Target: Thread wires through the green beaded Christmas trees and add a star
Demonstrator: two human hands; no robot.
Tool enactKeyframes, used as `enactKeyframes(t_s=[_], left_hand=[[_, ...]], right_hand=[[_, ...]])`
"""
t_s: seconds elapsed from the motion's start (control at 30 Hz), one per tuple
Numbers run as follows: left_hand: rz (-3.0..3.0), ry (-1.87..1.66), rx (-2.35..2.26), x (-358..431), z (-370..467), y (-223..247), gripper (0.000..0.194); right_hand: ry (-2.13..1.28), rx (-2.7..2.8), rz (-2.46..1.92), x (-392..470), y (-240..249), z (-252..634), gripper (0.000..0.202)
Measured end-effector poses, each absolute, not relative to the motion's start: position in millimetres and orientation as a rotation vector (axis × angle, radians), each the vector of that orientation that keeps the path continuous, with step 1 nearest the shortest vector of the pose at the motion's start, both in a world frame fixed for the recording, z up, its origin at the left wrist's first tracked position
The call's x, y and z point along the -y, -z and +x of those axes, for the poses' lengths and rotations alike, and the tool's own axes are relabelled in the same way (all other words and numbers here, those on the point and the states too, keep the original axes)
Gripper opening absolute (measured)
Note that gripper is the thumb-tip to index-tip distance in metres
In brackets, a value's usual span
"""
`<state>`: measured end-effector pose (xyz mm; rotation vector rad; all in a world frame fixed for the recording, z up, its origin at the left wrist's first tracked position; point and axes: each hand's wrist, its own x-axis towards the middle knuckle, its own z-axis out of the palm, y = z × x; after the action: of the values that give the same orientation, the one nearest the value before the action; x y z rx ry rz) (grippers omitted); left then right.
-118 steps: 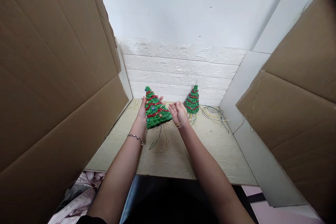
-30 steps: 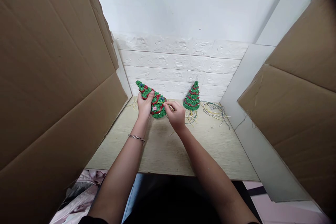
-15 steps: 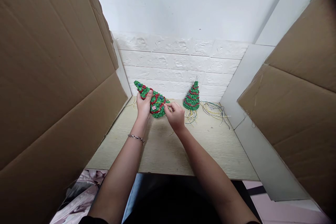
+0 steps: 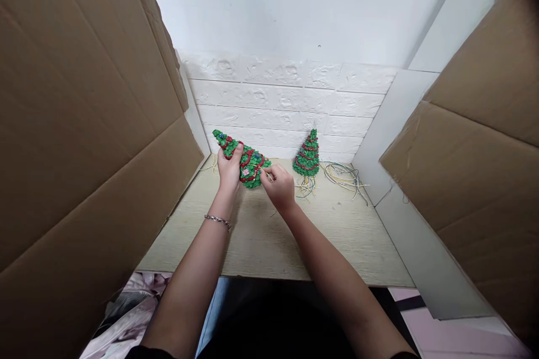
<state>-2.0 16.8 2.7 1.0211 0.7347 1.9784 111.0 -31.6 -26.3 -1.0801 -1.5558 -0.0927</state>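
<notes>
Right hand (image 4: 280, 186): thumb and forefinger pinched together on thin yellowish strand (image 4: 270, 176). Left hand (image 4: 230, 171): wrapped round mid-body of tilted decorated Christmas tree (image 4: 251, 171), thumb on top; tree raised, left of standing Christmas tree (image 4: 307, 157). Probably light, stiff-cored; glossy trim likely slippery, easily snagged. Best hold: mid-body, not slim tip. Coiled wires (image 4: 342, 178): just right of standing Christmas tree. Brick-pattern wall (image 4: 273, 98): behind it.

Held tree (image 4: 251, 164) left of standing tree (image 4: 307, 156), wires (image 4: 342, 179) right, wall (image 4: 261, 100) behind
</notes>
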Motion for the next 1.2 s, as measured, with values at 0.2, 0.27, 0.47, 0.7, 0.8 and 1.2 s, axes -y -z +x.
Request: enactKeyframes(t_s=[0.2, 0.27, 0.47, 0.7, 0.8, 1.2], left_hand=[[1.037, -1.995, -0.735, -14.9, 0.1, -4.6, 0.043], [1.05, -1.995, -0.761, -15.0, 0.3, -4.1, 0.044], [1.148, -1.95, -0.796, -15.4, 0.9, -1.6, 0.044], [1.125, -1.917, -0.726, -12.5, 4.3, -2.6, 0.044], [1.062, -1.959, -0.71, -12.9, 4.9, -2.6, 0.044], [0.733, -2.21, -0.761, -24.0, -10.0, -1.7, 0.055]], right_hand=[[0.07, 1.614, -1.109, 29.5, 30.7, 112.5, 0.023], [0.042, 1.633, -1.085, 29.1, 31.3, 113.2, 0.024], [0.009, 1.67, -1.058, 26.4, 34.9, 115.2, 0.024], [0.163, 1.75, -1.091, 27.5, 33.0, 116.2, 0.031], [0.28, 1.755, -1.149, 29.3, 30.2, 115.3, 0.033], [0.307, 1.821, -1.356, 32.6, 28.1, 115.2, 0.02]])
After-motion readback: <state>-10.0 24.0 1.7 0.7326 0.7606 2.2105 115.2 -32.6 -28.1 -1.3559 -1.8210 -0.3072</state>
